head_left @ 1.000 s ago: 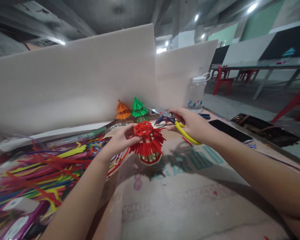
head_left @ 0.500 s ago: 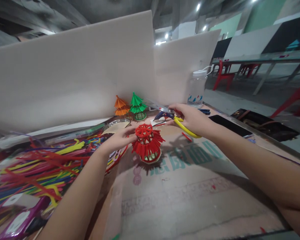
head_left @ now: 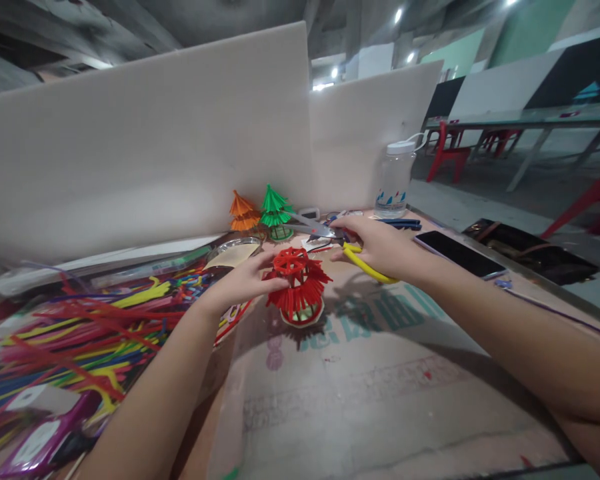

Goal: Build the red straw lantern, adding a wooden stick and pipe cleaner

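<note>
A red model tower [head_left: 300, 293] with a fringed skirt and an openwork ring on top stands upright on the board. My left hand [head_left: 250, 277] is at its left side, thumb and fingers curled against the upper part. To the right, my right hand [head_left: 373, 243] grips yellow-handled scissors [head_left: 363, 262]. Their blades are parted and point left, above and behind the red tower. Behind the blades are a finished-looking green model tower [head_left: 276, 212] and an orange one [head_left: 243, 215], both with pointed roofs.
Loose coloured strips [head_left: 95, 333] cover the left side, with a purple device [head_left: 50, 433] in front. A round clear dish [head_left: 235, 250] sits behind my left hand. On the right are a phone [head_left: 460, 253] and a water bottle [head_left: 396, 179]. White panels [head_left: 180, 133] stand at the back.
My left hand has shifted right, its thumb now over the tower's side. The scissors have come down slightly and their blades show farther apart. A red strip below my right hand no longer shows.
</note>
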`<control>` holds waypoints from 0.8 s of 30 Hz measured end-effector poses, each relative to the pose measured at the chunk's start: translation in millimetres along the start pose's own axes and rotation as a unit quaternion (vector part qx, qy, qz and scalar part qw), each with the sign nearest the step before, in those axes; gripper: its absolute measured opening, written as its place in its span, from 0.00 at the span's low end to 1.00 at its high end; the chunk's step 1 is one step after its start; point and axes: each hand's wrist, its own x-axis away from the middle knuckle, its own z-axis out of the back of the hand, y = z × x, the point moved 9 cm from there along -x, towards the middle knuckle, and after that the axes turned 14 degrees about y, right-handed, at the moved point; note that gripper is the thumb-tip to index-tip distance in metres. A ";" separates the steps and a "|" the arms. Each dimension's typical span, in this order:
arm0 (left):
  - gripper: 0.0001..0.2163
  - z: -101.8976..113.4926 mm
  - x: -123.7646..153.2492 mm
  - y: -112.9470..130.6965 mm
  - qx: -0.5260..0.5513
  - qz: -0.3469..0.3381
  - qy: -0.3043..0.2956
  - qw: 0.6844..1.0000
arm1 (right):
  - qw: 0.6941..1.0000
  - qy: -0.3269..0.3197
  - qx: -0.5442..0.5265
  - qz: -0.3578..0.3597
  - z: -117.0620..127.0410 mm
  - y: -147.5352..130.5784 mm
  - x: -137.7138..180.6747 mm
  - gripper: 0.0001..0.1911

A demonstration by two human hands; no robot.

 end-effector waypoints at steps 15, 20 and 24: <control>0.29 42.9 6.2 24.1 0.101 -0.029 0.128 0.986 | 0.990 0.092 0.005 0.111 14.4 -33.1 10.5 0.19; 0.26 37.6 9.0 30.5 0.126 -0.032 0.114 0.985 | 0.988 0.109 0.014 0.111 16.9 -33.8 12.4 0.17; 0.27 35.7 10.5 33.0 0.133 -0.017 0.119 0.984 | 0.986 0.109 0.020 0.123 18.0 -35.6 12.8 0.18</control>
